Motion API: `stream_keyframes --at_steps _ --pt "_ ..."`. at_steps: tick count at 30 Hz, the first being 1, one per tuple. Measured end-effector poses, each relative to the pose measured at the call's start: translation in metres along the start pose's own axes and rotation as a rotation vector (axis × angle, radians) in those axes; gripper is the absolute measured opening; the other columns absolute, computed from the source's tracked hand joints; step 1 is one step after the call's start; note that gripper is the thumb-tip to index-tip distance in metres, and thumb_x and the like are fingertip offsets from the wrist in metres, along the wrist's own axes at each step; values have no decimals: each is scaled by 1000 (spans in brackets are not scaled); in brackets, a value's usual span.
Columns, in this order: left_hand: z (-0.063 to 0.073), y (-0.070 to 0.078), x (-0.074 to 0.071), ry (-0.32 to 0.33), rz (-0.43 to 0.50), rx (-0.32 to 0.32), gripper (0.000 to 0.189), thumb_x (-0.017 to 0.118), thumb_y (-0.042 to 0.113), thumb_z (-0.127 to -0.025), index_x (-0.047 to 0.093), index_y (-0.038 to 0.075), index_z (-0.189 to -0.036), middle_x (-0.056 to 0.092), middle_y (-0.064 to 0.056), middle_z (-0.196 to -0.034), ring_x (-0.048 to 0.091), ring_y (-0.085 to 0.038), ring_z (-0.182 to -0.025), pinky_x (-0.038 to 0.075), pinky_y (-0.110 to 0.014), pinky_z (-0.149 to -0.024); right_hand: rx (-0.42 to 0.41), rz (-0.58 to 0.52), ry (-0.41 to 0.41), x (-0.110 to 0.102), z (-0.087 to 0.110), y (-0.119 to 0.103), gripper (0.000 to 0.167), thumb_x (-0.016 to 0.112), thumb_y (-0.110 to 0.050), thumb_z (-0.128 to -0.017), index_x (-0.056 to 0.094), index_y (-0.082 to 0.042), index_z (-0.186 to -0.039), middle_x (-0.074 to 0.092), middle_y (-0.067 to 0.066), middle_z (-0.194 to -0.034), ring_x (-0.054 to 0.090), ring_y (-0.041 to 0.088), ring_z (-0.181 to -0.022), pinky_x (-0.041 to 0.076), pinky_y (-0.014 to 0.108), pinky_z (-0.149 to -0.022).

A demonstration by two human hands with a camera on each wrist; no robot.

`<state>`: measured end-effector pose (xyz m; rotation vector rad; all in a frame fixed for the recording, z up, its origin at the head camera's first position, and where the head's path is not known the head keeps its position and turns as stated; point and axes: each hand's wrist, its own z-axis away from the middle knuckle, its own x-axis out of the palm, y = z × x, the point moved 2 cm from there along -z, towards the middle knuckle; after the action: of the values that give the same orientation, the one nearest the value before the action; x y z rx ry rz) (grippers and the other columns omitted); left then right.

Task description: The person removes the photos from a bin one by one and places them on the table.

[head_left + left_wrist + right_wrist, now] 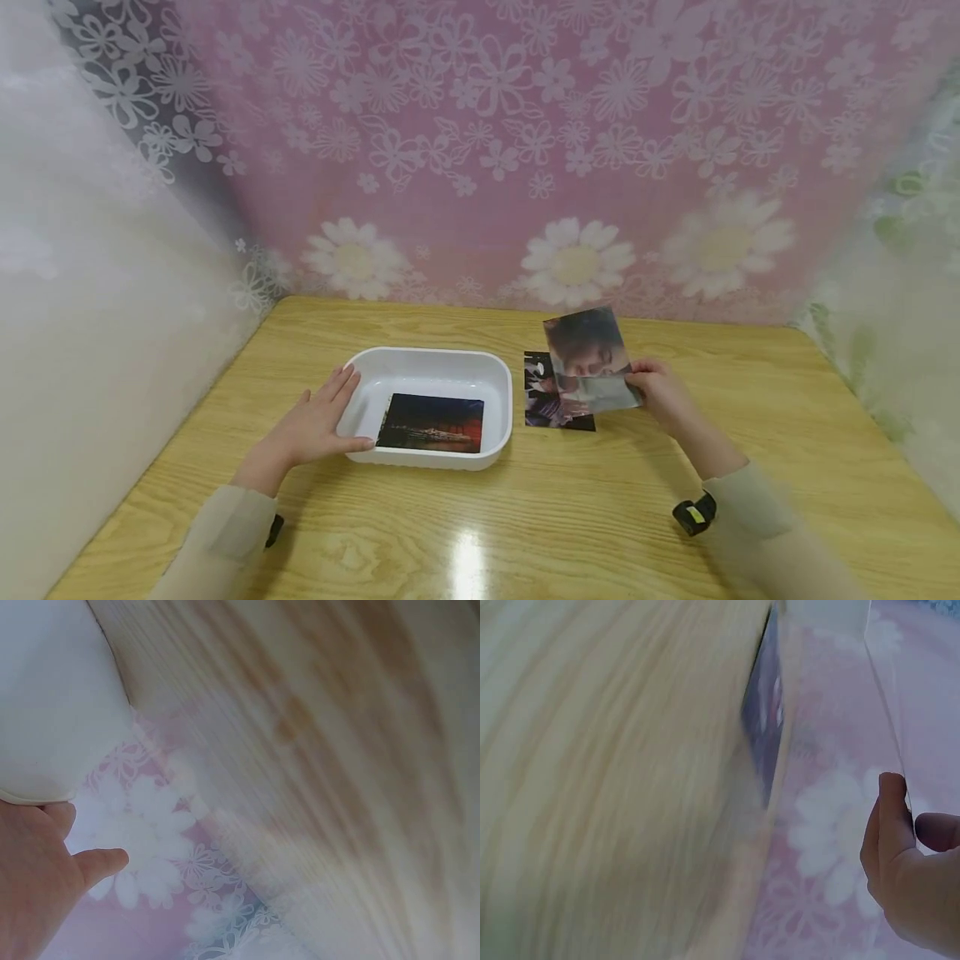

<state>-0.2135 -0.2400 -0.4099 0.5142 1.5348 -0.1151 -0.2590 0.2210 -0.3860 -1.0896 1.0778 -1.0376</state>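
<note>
A white plastic basin (498,392) stands on the table left of centre, with a dark photo (431,423) lying flat inside it. My left hand (318,421) rests on the basin's left end, fingers spread over the rim and thumb along the near edge. In the left wrist view, the basin's outer wall (52,705) fills the upper left. My right hand (660,393) pinches a photo (588,343) by its right edge and holds it tilted above the table. Partly covered by it, another photo (542,407) lies on the table. The right wrist view shows the held photo (885,705) nearly edge-on.
The wood-grain table (420,533) reaches back to a pink floral sheet (465,150). Pale sheets hang at the left (127,292) and right (885,317) sides. Black bands (693,514) circle both wrists.
</note>
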Motion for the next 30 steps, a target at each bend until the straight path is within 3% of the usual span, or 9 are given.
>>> stream_keyframes --at_steps 4,9,14,16,19,21,24,27,30 --pt "2 0 0 28 13 20 102 53 65 -73 15 -1 -140 9 -15 -146 5 -32 -132 14 -66 -91 -9 75 44 -30 8 9 11 38 2 -89 47 8 -89 49 -3 -70 48 4 -58 44 21 -55" --pt "2 -1 0 37 14 25 102 54 64 -73 15 -1 -140 9 -15 -146 5 -31 -132 15 -67 -90 44 161 94 -57 17 21 12 40 1 -88 46 0 -77 34 -7 -51 32 5 -44 34 23 -47" --pt "1 -1 0 -4 7 4 103 53 65 -73 13 -1 -141 7 -15 -146 4 -32 -132 14 -66 -92 133 312 122 -69 20 33 15 43 -5 -88 44 10 -90 37 -4 -57 34 6 -48 36 25 -50" --pt "1 -1 0 -9 1 0 102 54 64 -73 13 -1 -141 7 -16 -146 4 -32 -132 14 -65 -92 139 413 125 -71 21 35 24 46 -8 -88 43 14 -98 44 1 -66 40 7 -54 41 27 -53" --pt "0 -1 -1 -12 -3 -1 102 53 64 -73 14 -1 -141 7 -16 -146 5 -32 -132 14 -65 -92 123 586 129 -73 20 35 29 52 -12 -86 48 15 -96 52 13 -74 49 12 -58 46 32 -55" --pt "0 -1 -2 -16 -2 -5 102 53 64 -73 13 -1 -141 7 -15 -146 5 -32 -132 14 -65 -92 100 700 125 -74 19 35 27 55 -14 -85 53 13 -90 55 17 -80 53 16 -60 47 35 -56" --pt "1 0 -2 -19 -5 -7 102 53 64 -73 13 -1 -141 7 -15 -146 5 -32 -132 14 -65 -92 82 825 103 -73 17 35 22 57 -15 -83 55 3 -72 56 12 -65 51 17 -51 42 34 -50" --pt "1 1 -2 -18 -8 -7 102 53 64 -73 14 -1 -141 8 -16 -146 5 -32 -132 14 -65 -92 72 896 80 -72 14 37 31 57 -15 -83 45 -9 -55 43 -1 -46 39 12 -42 33 29 -46" --pt "1 0 -1 -17 -10 -5 101 53 64 -73 14 -1 -141 8 -16 -146 5 -32 -132 15 -65 -92 62 951 57 -70 12 39 40 57 -15 -83 36 -16 -49 30 -6 -42 27 8 -39 28 26 -44"
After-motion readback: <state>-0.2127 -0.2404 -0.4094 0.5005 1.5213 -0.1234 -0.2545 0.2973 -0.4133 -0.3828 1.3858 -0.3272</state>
